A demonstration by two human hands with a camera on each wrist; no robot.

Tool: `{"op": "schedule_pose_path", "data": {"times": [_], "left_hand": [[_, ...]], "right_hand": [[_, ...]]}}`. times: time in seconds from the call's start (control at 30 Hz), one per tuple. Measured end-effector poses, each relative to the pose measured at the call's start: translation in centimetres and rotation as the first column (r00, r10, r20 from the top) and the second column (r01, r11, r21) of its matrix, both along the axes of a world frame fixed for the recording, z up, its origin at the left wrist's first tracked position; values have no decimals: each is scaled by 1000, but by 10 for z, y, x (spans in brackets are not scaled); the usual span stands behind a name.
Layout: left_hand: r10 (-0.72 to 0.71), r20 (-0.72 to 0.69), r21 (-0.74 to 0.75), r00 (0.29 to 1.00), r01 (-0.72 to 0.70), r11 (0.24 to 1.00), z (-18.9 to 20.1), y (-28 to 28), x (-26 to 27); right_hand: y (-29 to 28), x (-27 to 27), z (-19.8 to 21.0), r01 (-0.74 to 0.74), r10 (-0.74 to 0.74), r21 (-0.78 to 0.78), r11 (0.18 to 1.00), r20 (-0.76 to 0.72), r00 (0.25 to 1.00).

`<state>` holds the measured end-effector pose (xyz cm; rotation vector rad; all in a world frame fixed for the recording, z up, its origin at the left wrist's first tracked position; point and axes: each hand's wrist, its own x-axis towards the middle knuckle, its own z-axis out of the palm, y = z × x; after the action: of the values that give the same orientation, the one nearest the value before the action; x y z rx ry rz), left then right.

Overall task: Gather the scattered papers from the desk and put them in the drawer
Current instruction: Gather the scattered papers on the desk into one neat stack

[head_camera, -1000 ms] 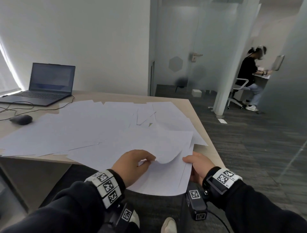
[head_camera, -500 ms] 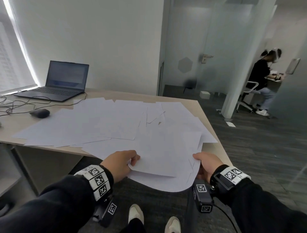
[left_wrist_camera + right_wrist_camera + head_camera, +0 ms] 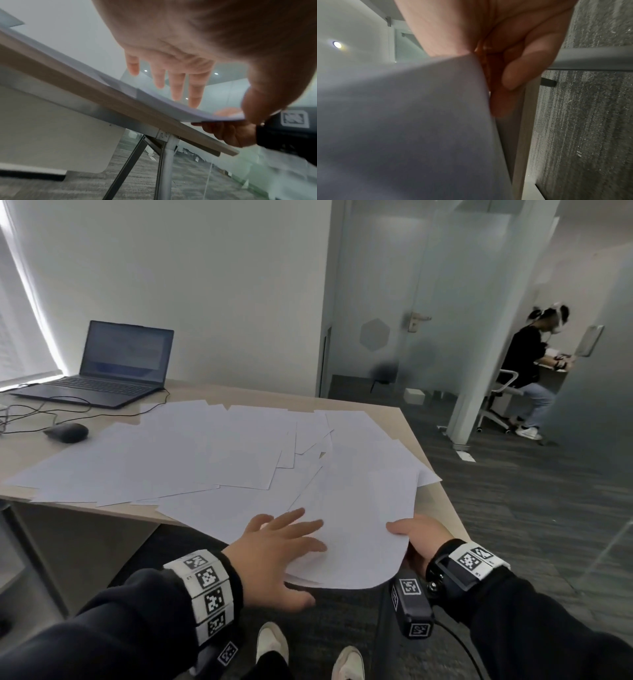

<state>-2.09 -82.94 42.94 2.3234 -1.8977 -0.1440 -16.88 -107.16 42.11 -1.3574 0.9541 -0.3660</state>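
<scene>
Both arms reach forward in dark sleeves, each wrist wrapped in a band of black-and-white markers. The left hand (image 3: 274,556) is spread flat, palm down, its fingers (image 3: 176,86) straight and slightly fanned, thumb out to the near side. The right hand (image 3: 419,539) is turned on its side, thumb (image 3: 399,529) lying on top and the other fingers (image 3: 520,73) curled underneath, pinching what lies between them. The two hands sit near each other, not touching.
</scene>
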Motion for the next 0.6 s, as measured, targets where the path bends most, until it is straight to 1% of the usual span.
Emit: {"op": "schedule_pose_path", "data": {"times": [0.07, 0.1, 0.17, 0.23, 0.33, 0.43, 0.5, 0.6], "left_hand": [[-4, 103, 18, 995, 2, 1000, -5, -7, -7], [8, 109, 16, 994, -10, 1000, -7, -11, -10], [26, 75, -16, 997, -25, 1000, -12, -16, -11], [16, 60, -59, 998, -12, 998, -17, -16, -8], [34, 11, -108, 999, -33, 994, -16, -12, -1], [66, -38, -124, 997, -71, 990, -10, -7, 6], [91, -55, -119, 994, -97, 988, -9, -2, 10], [127, -70, -107, 989, -135, 985, -11, 4, 16]], "right_hand": [[4, 1, 3, 15, -16, 40, 999, 24, 1000], [7, 1, 4, 9, -11, 62, 998, 44, 999], [13, 0, 5, -17, 6, 114, 993, 98, 995], [18, -1, 7, -9, -7, 141, 990, 114, 993], [7, 1, 8, 117, -133, 126, 985, 127, 983], [-14, -1, 13, 255, -277, 132, 958, 194, 941], [-23, -3, 21, 292, -322, 167, 942, 199, 926], [-31, -3, 28, 306, -336, 197, 932, 141, 931]]}}
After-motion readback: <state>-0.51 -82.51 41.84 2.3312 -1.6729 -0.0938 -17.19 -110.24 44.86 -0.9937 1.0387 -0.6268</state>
